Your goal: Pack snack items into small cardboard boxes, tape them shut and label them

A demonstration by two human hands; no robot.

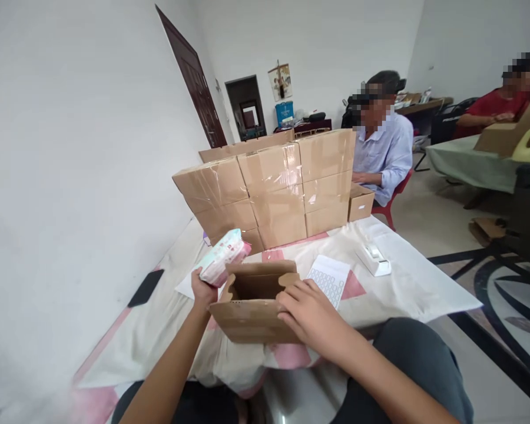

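Note:
An open cardboard box point(256, 321) stands near the table's front edge, its flaps raised around a dark inside. My right hand point(311, 312) grips the box's right side, with the fingers laid over its edge. Just left of the box, my left hand point(204, 290) is closed around the lower end of a soft mint-and-pink plastic pack point(223, 256), which it holds tilted above the table. What the pack contains cannot be made out.
Taped cardboard boxes point(274, 188) form a stacked wall behind. A sheet of oval labels point(329, 280) and a white tape dispenser point(373, 259) lie to the right, a black phone point(145, 288) to the left. A person point(382, 141) sits beyond the boxes, another point(494, 112) farther right.

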